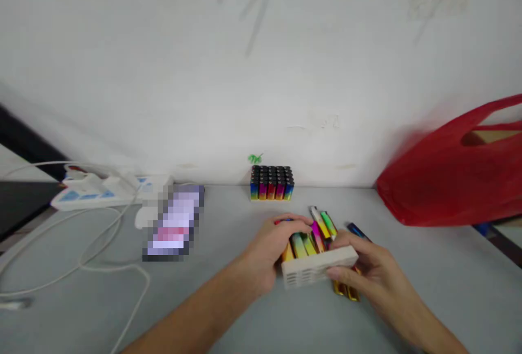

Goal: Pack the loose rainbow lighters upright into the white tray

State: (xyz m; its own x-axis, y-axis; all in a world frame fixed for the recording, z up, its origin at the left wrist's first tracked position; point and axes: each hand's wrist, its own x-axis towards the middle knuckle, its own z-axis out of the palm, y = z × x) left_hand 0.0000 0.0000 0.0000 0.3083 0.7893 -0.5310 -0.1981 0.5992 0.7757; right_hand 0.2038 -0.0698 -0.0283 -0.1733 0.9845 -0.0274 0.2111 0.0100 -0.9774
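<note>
Between the two hands, a white slotted tray (316, 269) is gripped: its left end is clasped by the curled left hand (271, 248), its right end pinched by the right hand (367, 267). Rainbow-coloured lighters (312, 240) are seen lying loose in and behind it. Farther back, a filled block of lighters (271, 183) is set against the wall, well apart.

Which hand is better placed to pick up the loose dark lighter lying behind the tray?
Probably the right hand. It grips the white tray at its right end, just in front of the dark lighter, while the left hand sits on the tray's far left side.
</note>
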